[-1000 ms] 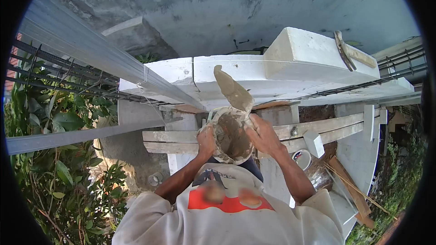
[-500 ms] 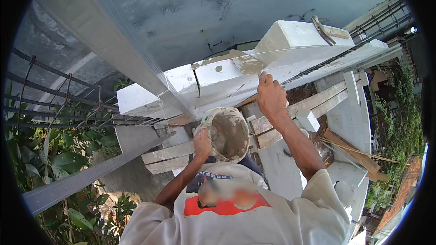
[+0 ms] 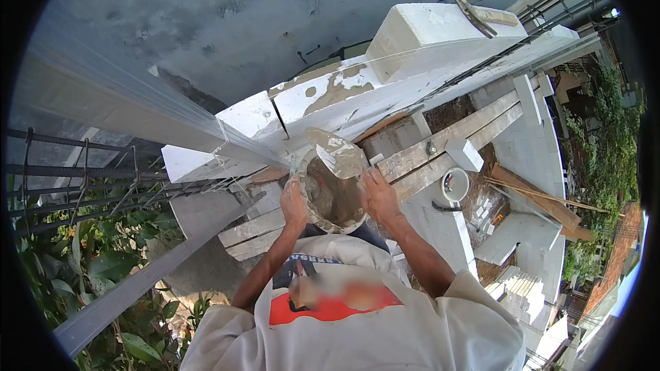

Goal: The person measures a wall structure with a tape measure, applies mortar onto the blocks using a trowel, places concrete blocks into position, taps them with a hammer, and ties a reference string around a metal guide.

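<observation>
My left hand (image 3: 294, 205) grips the left side of a mortar-smeared bucket (image 3: 344, 227) in front of my body. Wet grey mortar (image 3: 324, 196) lies inside it. In my right hand (image 3: 380, 194) is a trowel (image 3: 337, 154), its smeared blade tilted over the bucket's far rim; its handle is mostly hidden by my fingers. Beyond the bucket runs a course of white blocks (image 3: 309, 120), with patchy mortar (image 3: 337, 93) on top. One more white block (image 3: 412, 48) sits on that course to the right, and a hammer (image 3: 474, 15) rests on it.
A long straight post (image 3: 137, 106) slants across the left, with string tied to it. Rebar (image 3: 82, 172) juts out at far left, above leafy plants. Wooden planks (image 3: 447, 151) stretch to the right below the wall. A white pail (image 3: 455, 184) stands lower down.
My right hand has brought the trowel from the top of the block course down to the bucket. The mortar on the block now lies in spread patches. My left hand stays on the bucket.
</observation>
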